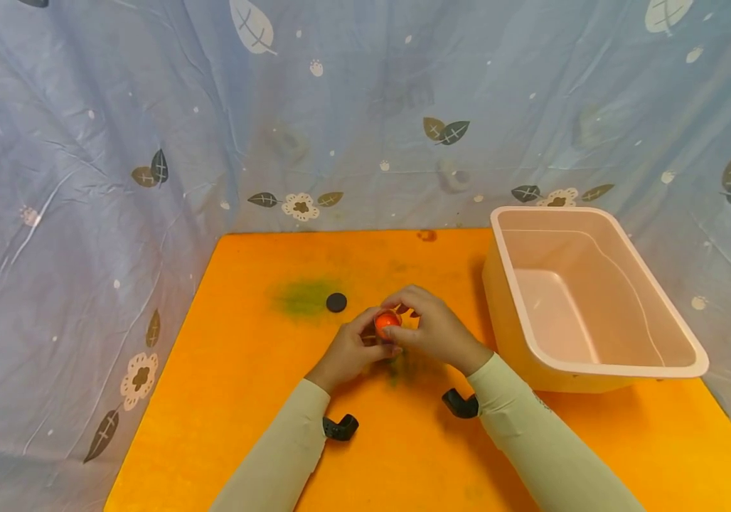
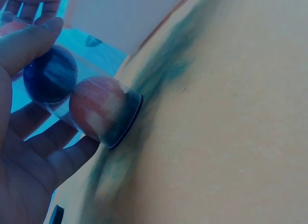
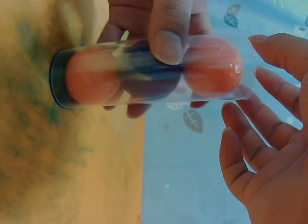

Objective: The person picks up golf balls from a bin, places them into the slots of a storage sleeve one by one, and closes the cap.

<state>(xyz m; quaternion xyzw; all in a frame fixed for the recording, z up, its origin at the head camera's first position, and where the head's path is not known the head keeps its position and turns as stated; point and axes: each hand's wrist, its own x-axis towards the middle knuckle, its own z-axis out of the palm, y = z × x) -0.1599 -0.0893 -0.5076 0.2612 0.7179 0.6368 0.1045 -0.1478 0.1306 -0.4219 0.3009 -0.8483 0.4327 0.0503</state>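
Observation:
My left hand (image 1: 348,353) grips a clear tube with a dark base (image 3: 59,82), its thumb laid along the wall in the right wrist view. Three balls sit in a row inside: an orange ball (image 3: 92,75) by the base, a dark blue ball (image 3: 153,82) in the middle and another orange ball (image 3: 214,65) at the open end. Around that open end, my right hand (image 3: 276,147) has its fingers spread and loosely bent, fingertips close to or touching the rim. A black round disc (image 1: 336,302), like a lid, lies on the table left of the hands.
A large pale pink plastic bin (image 1: 522,313) stands on the right of the orange table (image 1: 244,370). Blue patterned curtains (image 1: 365,107) close off the back and sides. Green smudges mark the tabletop. Each wrist carries a black camera mount (image 1: 341,428).

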